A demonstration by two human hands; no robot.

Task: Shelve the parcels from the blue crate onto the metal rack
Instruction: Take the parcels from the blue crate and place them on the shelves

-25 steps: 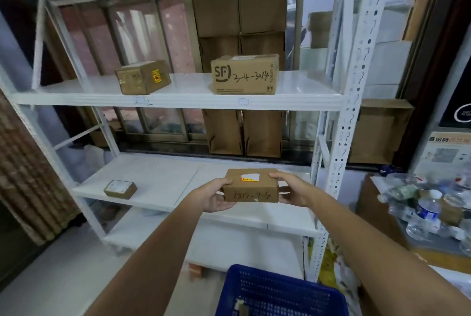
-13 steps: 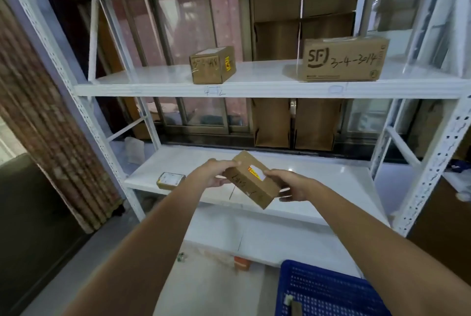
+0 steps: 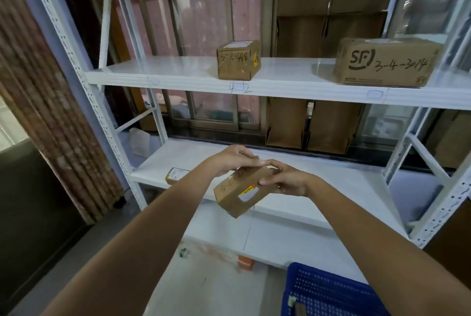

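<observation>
left hand [image 3: 230,161] and right hand [image 3: 286,180] fingers curled round tilted parcel [image 3: 242,192]

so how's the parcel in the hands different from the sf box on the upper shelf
The held parcel is flatter and looks smaller than the SF box. The held parcel is tilted in the air, gripped by the left hand and right hand; the SF box sits flat on the upper shelf. The SF box has a printed logo, the held parcel a white label. Both are brown cardboard with handwritten codes.
</observation>
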